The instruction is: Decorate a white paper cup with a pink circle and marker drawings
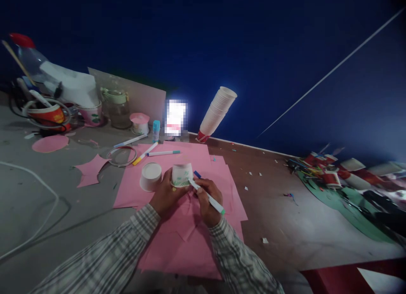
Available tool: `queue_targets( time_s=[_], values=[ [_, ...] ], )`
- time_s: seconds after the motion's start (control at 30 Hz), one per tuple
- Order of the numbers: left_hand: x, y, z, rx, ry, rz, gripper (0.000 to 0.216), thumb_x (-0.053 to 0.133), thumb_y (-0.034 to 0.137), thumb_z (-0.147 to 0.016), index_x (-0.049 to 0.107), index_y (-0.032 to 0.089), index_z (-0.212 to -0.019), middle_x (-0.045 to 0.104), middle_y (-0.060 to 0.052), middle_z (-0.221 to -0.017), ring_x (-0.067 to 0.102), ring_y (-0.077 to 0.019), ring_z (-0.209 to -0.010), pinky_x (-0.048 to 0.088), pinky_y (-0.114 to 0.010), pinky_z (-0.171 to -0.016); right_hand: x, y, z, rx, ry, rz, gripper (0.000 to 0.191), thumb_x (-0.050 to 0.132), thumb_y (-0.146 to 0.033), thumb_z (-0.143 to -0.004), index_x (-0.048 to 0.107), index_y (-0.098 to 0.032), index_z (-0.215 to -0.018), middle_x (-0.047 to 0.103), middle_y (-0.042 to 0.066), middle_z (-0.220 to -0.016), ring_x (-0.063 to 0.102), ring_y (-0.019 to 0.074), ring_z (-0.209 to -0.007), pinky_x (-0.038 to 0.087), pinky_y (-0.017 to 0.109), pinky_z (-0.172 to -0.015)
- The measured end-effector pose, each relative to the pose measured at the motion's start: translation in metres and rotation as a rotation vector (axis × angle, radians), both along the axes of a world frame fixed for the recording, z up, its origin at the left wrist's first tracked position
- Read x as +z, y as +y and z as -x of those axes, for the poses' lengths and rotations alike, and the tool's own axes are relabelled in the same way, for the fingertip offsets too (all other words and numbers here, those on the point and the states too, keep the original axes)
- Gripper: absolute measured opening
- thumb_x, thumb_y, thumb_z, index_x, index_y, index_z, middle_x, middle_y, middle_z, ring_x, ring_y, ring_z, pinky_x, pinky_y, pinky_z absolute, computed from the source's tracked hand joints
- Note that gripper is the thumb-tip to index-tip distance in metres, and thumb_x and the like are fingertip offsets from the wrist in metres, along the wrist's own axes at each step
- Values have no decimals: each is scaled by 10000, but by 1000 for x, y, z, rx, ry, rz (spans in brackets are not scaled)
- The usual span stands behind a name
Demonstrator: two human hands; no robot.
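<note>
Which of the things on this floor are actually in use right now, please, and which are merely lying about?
In use:
- paper cup, held by the left hand
- green marker, in the right hand, tip at the cup
- pink paper underneath

Lying about:
- second cup
- cup stack
- loose markers
- glue stick
- jar

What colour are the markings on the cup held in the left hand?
Green, on the white cup in the left hand; the right hand holds a marker to it. Head view.
</note>
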State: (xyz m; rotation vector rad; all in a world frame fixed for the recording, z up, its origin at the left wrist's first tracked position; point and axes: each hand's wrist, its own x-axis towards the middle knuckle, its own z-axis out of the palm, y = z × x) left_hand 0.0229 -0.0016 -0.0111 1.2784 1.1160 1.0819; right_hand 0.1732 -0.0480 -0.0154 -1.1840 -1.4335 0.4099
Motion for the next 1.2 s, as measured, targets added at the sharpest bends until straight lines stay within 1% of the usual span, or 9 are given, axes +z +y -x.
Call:
queue_targets(
  time_s=[0.2, 0.37, 0.57, 0.7, 0.8, 1.07, 1.2],
  values=[
    [1, -1, 0, -7, -23, 18, 578, 798, 412, -673, 541, 190, -1141, 688, -83, -1089, 683, -279, -1016, 549, -435, -918, 0, 0, 0, -2, 6, -9, 197, 573, -232, -908, 740, -206, -1009, 798, 103, -974, 791, 271, -908, 650, 387, -744],
    [1, -1, -1, 5, -30, 7, 559, 809, 406, -673, 555, 189, -1122, 694, -82, -1067, 689, -280, -999, 553, -448, -913, -1, 0, 0, 3, 21, 10, 201, 574, -249, -912, 736, -206, -1022, 795, 110, -986, 784, 276, -907, 643, 397, -733],
    [1, -1, 0, 4, -23, 10, 566, 807, 400, -667, 556, 179, -1124, 697, -88, -1080, 694, -286, -1017, 559, -448, -925, -2, -1, 0, 16, 58, 39, 194, 573, -252, -916, 731, -209, -1021, 781, 98, -947, 777, 279, -930, 636, 399, -750],
    [1, -1, -1, -10, -55, 7, 536, 794, 373, -678, 548, 193, -1119, 705, -81, -1076, 704, -277, -1013, 572, -432, -912, -3, -1, 0, -2, 76, 55, 199, 567, -258, -926, 733, -208, -1024, 777, 102, -967, 774, 264, -897, 632, 386, -735],
    [1, -2, -1, -2, -53, -3, 529, 800, 384, -679, 559, 188, -1107, 702, -84, -1061, 701, -281, -1000, 568, -443, -906, -4, 0, -1, -6, 73, 44, 203, 570, -275, -929, 733, -205, -1027, 778, 108, -975, 772, 259, -887, 632, 381, -728],
    [0, 0, -1, 4, -32, 7, 599, 812, 425, -656, 541, 182, -1132, 696, -98, -1094, 699, -304, -1036, 560, -458, -933, -4, -1, 1, -6, 44, 32, 217, 569, -282, -925, 742, -201, -1030, 798, 115, -1008, 789, 280, -924, 654, 414, -766],
    [2, -1, -1, 19, 6, -13, 534, 794, 410, -678, 548, 203, -1104, 691, -92, -1082, 700, -305, -1021, 580, -455, -911, -4, -1, 3, 4, 0, -26, 199, 587, -269, -911, 753, -207, -1001, 809, 116, -1025, 792, 290, -995, 663, 433, -831]
  ],
)
